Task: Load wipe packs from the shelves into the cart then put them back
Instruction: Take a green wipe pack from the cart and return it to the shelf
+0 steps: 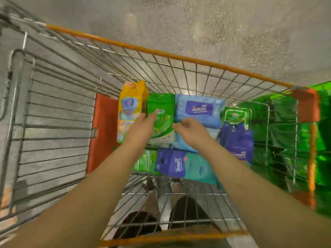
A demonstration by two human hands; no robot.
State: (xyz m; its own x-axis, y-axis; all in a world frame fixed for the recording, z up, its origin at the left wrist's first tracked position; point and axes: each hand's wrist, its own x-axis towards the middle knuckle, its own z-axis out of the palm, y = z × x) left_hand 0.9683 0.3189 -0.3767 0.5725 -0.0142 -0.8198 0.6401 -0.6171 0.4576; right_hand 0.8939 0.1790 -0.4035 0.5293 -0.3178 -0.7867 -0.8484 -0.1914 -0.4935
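Observation:
Several wipe packs lie in the wire cart (179, 68). A yellow pack (128, 108) leans at the far left, a green pack (162, 108) sits beside it, then a light blue Tempo pack (198, 110). My left hand (141, 126) reaches in with straight fingers, its tips touching the green pack's left edge. My right hand (189, 129) hovers over the seam between the green and light blue packs, fingers loosely curled, holding nothing. Purple packs (236, 142) (172, 161), a teal pack (198, 167) and another green pack (236, 115) lie nearer and to the right.
The cart has orange rim trim (125, 45) and an orange panel (102, 131) on its left wall. Green shelving or goods (322, 158) blur past at the right. Grey speckled floor (197, 24) lies ahead. My feet (179, 208) show through the cart's mesh.

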